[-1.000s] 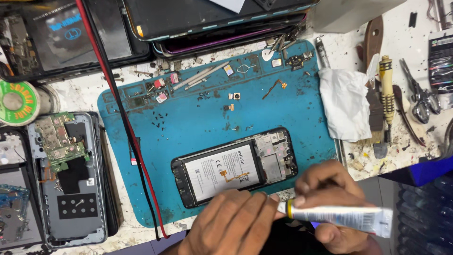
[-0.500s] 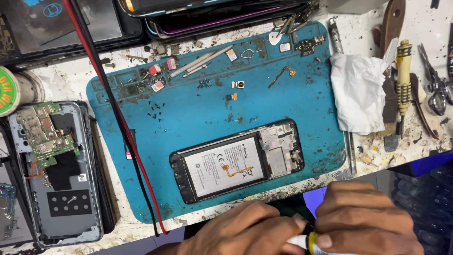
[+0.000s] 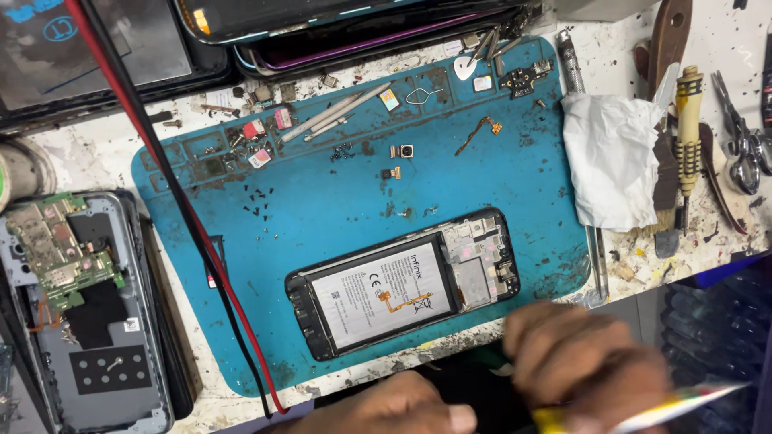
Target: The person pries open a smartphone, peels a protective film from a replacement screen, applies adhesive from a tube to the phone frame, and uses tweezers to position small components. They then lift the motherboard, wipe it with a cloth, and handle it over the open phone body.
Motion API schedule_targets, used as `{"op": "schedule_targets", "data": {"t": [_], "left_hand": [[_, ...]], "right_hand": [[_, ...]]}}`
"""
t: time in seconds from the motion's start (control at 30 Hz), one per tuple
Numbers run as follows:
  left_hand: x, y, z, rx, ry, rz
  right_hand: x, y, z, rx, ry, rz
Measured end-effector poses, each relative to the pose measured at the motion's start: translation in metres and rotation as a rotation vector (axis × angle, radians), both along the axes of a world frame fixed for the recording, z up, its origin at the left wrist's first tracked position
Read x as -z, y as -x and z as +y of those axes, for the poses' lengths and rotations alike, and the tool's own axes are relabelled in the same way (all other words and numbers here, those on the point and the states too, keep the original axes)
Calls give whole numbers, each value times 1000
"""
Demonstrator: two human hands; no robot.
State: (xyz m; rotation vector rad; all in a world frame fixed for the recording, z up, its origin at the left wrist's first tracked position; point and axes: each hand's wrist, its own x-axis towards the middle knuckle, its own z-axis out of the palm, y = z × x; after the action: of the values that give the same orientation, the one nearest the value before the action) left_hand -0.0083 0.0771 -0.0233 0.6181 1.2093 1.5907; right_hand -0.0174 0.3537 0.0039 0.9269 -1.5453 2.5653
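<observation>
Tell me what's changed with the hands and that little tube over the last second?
Both hands slid lower in view. The right hand still grips the tube, now blurred and tilted; the left hand stays beside it. The opened phone rests untouched on the blue mat.

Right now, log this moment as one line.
left hand: low, empty | right hand: holds tube | phone: open on blue mat

Phone repair workshop: opened phone on a blue work mat, screwdriver at 2 o'clock, stained table.
</observation>
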Motion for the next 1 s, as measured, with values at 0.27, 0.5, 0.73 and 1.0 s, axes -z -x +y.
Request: {"op": "schedule_targets", "data": {"t": [0.27, 0.5, 0.73, 1.0], "left_hand": [[-25, 11, 10, -605, 391, 1023], [-16, 38, 25, -393, 484, 1582], [1, 33, 24, -398, 527, 1549], [2, 27, 27, -450, 612, 1396]], "right_hand": [[7, -5, -29, 1046, -614, -150], [25, -13, -25, 869, -1052, -109], [19, 17, -38, 815, -1123, -95], [25, 12, -37, 797, -1141, -114]]}}
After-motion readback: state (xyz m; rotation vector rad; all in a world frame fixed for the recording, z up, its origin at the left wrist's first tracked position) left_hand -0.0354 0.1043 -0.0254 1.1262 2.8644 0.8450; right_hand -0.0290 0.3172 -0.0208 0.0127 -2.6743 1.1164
